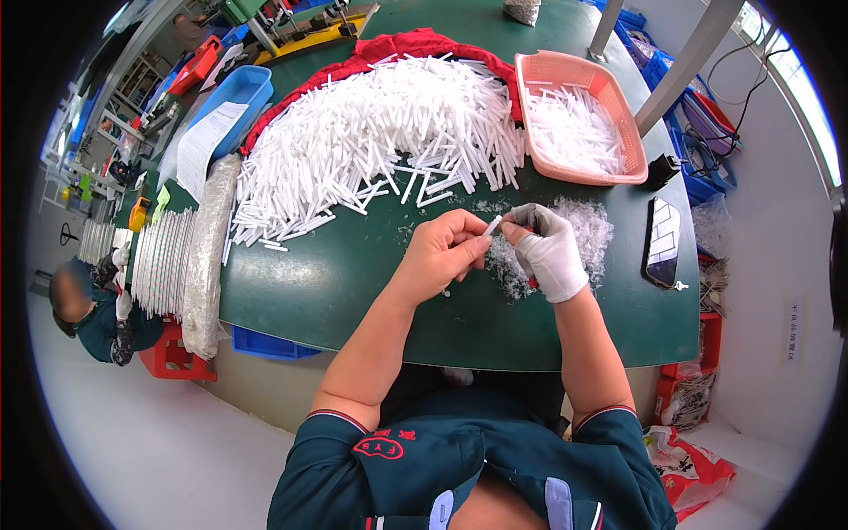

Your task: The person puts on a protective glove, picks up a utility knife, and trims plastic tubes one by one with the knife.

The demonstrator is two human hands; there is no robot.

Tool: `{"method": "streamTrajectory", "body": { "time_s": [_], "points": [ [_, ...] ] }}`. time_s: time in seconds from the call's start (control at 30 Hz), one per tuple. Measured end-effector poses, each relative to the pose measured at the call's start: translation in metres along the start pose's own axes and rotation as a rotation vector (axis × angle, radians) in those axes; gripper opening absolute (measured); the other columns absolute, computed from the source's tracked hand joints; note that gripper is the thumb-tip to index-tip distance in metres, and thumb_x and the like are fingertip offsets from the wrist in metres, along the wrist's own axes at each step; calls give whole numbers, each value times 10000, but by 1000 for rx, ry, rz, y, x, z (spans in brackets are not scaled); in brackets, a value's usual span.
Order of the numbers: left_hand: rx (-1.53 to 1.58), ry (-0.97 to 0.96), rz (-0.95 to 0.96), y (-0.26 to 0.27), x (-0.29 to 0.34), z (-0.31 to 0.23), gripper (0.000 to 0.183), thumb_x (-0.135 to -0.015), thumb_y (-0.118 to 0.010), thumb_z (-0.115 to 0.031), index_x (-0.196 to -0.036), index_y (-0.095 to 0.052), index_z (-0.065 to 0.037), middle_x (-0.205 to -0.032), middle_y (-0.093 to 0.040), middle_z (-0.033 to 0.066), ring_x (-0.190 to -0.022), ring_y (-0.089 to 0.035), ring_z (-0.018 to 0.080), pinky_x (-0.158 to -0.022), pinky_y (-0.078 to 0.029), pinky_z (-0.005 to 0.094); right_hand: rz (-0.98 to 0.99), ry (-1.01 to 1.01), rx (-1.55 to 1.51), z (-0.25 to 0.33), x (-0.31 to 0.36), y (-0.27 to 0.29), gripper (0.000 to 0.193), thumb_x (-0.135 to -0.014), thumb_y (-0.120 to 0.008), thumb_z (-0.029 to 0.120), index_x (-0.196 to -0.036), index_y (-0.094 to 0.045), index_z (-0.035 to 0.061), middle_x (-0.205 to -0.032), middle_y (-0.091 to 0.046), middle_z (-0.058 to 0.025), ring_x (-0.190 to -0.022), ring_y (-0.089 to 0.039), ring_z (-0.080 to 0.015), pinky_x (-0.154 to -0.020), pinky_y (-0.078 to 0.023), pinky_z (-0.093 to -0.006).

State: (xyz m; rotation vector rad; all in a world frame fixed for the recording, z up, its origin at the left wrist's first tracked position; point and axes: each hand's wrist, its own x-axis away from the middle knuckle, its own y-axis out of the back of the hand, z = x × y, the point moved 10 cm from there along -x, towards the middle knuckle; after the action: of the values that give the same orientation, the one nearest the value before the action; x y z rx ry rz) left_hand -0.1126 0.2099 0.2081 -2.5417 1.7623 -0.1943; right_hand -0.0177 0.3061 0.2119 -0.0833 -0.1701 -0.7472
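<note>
- The green table (353, 291) carries a big heap of white tubes (380, 132), which hides most of a red cloth (415, 42) beneath.
- A pink basket (579, 115) at the far right holds more tubes.
- White shavings (583, 221) lie partly hidden behind the right hand.
- The left hand (442, 252), bare, pinches one small white tube (492, 225) above the table's middle.
- The right hand (548, 247), gloved, closes on the tube's other end; a red tool in it is barely visible.
</note>
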Motion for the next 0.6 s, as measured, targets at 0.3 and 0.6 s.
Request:
{"method": "streamTrajectory", "body": {
  "time_s": [0.3, 0.6],
  "points": [
    [-27, -24, -40, 2, 2, 0, 129, -883, -606, -90, -972, -592, 2, -700, -607, 19, -548, -483, 30, -470, -367, 182, -3, -25, -25, -1, 1, -3, 117, -845, -658, 90, -909, -649, -8, -728, -585, 30, -634, -476, -30, -555, -400, -194],
    [-231, -115, -101, 0, 6, -15, 107, -871, -614, -52, -948, -598, 19, -718, -612, 10, -626, -513, 32, -562, -415, 195, -14, 40, 12, 1, 0, -3, 102, -845, -642, 73, -893, -635, -17, -718, -585, 14, -641, -492, -42, -566, -418, -205]
  ]
}}
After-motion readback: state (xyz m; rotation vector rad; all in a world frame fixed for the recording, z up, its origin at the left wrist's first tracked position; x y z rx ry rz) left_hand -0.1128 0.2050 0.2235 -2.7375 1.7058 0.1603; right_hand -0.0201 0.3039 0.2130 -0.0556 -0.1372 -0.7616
